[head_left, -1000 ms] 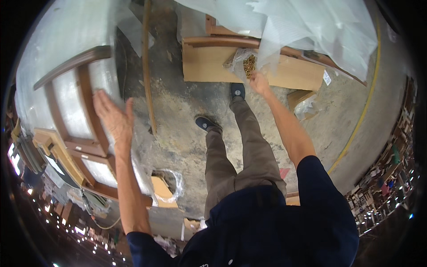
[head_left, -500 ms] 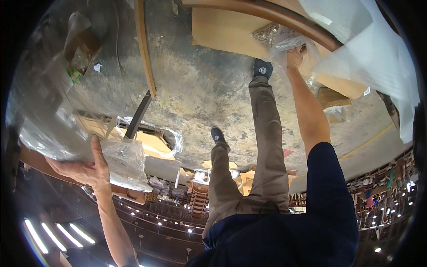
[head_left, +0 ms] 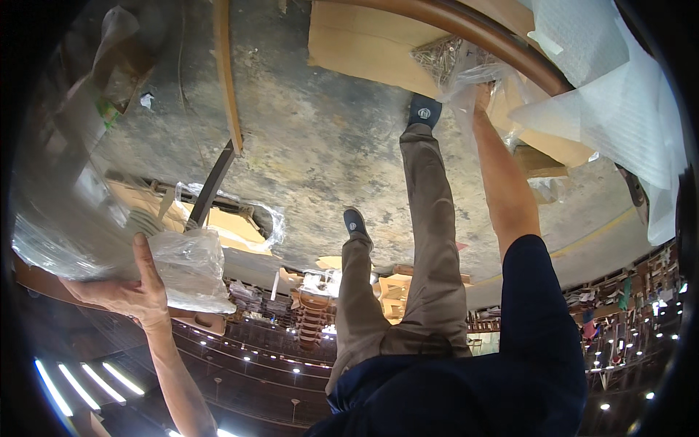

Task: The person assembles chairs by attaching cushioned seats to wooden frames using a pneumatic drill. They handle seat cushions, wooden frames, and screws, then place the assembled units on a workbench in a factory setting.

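At the left, a bulky mass of clear plastic film (head_left: 193, 266) lies across my left hand (head_left: 131, 291). The thumb points up along its side, while the fingers run under it and are partly hidden. My right arm reaches out to the far right, where my right hand (head_left: 482, 95) is closed on bunched thin clear film (head_left: 466, 76). Folds of that film cover part of the fingers. Just beyond this hand curves a brown rail (head_left: 502, 47). A sheet of white foam wrap (head_left: 604, 109) hangs to its right.
Flat cardboard (head_left: 364, 44) lies on the stained concrete floor (head_left: 306, 131). A wooden bar with a dark end (head_left: 227, 80) stands left of centre. My shoes (head_left: 424, 113) are on the floor between the hands. A plastic-covered box (head_left: 120, 76) sits at the far left.
My left hand and the film mass have shifted slightly left in the picture. The background has slid left too. My right hand keeps its hold on the bunched film.
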{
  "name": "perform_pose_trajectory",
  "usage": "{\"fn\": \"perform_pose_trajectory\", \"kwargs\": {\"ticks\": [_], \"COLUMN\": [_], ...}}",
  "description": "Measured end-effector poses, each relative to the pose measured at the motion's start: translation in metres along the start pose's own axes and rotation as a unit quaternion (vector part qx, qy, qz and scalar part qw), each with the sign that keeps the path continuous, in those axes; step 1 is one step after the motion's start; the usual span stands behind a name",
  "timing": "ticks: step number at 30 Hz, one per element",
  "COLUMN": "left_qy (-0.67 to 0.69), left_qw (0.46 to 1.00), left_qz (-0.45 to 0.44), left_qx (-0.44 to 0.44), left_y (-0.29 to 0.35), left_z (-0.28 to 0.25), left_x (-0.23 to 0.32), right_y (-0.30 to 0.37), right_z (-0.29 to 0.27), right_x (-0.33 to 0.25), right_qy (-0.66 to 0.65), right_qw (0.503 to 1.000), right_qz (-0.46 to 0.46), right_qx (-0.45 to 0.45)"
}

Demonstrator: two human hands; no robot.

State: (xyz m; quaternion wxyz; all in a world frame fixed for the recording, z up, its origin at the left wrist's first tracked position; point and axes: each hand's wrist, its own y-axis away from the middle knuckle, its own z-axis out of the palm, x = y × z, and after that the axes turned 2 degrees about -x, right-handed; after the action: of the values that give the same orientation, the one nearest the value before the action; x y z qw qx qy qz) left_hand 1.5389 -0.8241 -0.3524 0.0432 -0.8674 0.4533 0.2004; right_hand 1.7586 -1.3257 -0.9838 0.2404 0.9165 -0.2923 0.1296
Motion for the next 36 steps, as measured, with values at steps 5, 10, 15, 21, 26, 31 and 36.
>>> {"fn": "perform_pose_trajectory", "kwargs": {"ticks": [5,10,15,21,26,31,36], "left_qy": [0.085,0.048,0.059,0.043,0.045,0.043,0.059], "left_qw": [0.996,0.999,0.997,0.998,0.998,0.998,0.996], "left_qz": [0.01,0.02,0.031,0.035,0.049,0.047,0.037], "left_qx": [0.004,0.013,0.028,0.025,0.005,0.029,0.057], "left_y": [-0.001,-0.003,-0.003,-0.001,-0.001,-0.001,-0.004], "left_z": [0.002,-0.001,-0.002,0.0,0.0,0.0,0.0], "left_x": [-0.001,0.0,0.002,-0.001,-0.002,-0.002,0.002], "right_y": [-0.007,-0.029,-0.022,-0.004,0.005,0.006,0.024], "right_z": [-0.042,-0.069,-0.095,-0.087,-0.069,-0.081,-0.138], "right_x": [-0.001,0.031,0.04,0.006,-0.004,0.025,0.054], "right_qy": [-0.12,-0.285,-0.343,-0.275,-0.283,-0.445,-0.572], "right_qw": [0.972,0.933,0.913,0.935,0.932,0.871,0.798], "right_qz": [0.045,0.019,0.041,0.161,0.166,0.11,0.066], "right_qx": [-0.197,-0.22,-0.216,-0.158,-0.153,-0.176,-0.175]}}
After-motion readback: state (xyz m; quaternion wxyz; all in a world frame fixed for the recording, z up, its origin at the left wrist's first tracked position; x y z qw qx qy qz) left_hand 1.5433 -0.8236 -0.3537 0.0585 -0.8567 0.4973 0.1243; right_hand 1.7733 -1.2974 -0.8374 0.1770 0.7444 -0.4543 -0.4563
